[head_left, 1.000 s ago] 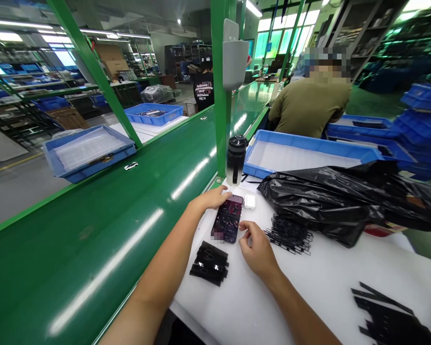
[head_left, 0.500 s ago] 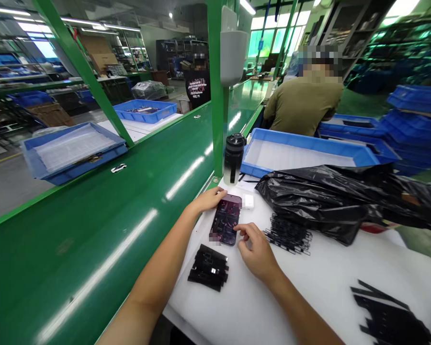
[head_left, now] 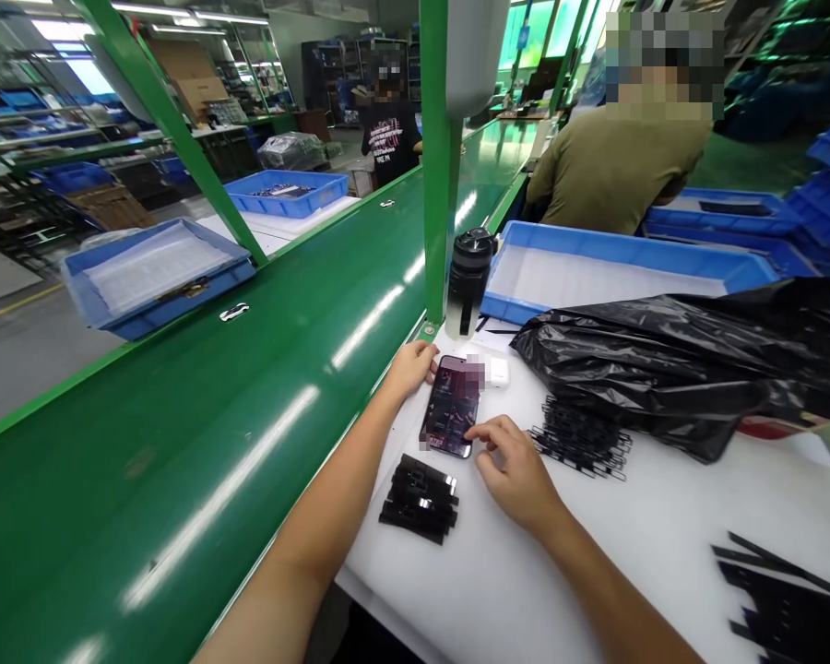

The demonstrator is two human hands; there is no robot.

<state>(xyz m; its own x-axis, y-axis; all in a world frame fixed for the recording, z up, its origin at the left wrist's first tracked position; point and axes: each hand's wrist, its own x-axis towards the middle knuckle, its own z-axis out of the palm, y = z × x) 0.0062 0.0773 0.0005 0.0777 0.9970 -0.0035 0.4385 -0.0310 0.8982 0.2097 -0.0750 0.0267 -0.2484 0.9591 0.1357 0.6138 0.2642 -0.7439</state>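
Observation:
A smartphone (head_left: pixel 449 406) with a lit, dark screen lies on the white table (head_left: pixel 484 581). My left hand (head_left: pixel 413 369) rests beside its upper left edge, fingers loosely bent and gripping nothing. At the phone's lower right, my right hand (head_left: pixel 515 466) has its index finger stretched to the screen's edge, with thumb and fingers apart and nothing held. Nearer to me is a stack of glossy black strips (head_left: pixel 420 500). A small white case (head_left: pixel 498 372) sits right of the phone, and a pile of thin black frames (head_left: pixel 581 438) lies beyond my right hand.
A black bottle (head_left: pixel 470 281) stands by the green post (head_left: pixel 435 166). Behind the black plastic bag (head_left: pixel 684 360) is a blue tray (head_left: pixel 615 247). Flat black pieces (head_left: pixel 788 599) lie at right. A green conveyor belt (head_left: pixel 200 424) runs along the left. A person (head_left: pixel 622 166) sits ahead.
The view has shifted, so the table things appear farther right and slightly higher. My left fingers are more bent beside the phone. My right index finger stays at its lower right.

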